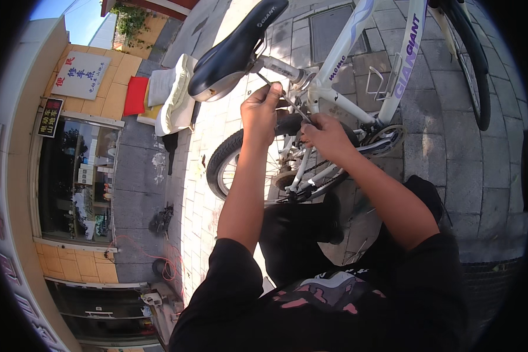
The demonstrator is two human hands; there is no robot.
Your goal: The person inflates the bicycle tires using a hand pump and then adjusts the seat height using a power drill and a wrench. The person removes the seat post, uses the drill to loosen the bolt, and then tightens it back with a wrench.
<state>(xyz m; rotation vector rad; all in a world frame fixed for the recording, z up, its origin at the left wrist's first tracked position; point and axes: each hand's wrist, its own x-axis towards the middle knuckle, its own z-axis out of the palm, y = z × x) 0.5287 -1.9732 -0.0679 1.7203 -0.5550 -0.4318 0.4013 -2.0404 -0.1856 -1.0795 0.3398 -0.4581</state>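
A white bicycle frame [346,58] with a black saddle [234,50] stands on grey paving in front of me. My left hand [261,111] is closed around a thin metal tool or cable [278,94] just under the saddle, by the seat post [284,69]. My right hand [325,136] is closed on the lower end of the same thin piece, close to the rear wheel [234,161] and the frame's stays. What the fingers pinch exactly is hidden.
The front wheel [472,58] sits at the upper right, the chainring [384,139] beside my right wrist. A shopfront with glass window [76,176] and signs fills the left. Red and white cushions [158,94] lie by the wall. A red cord [164,264] lies on the pavement.
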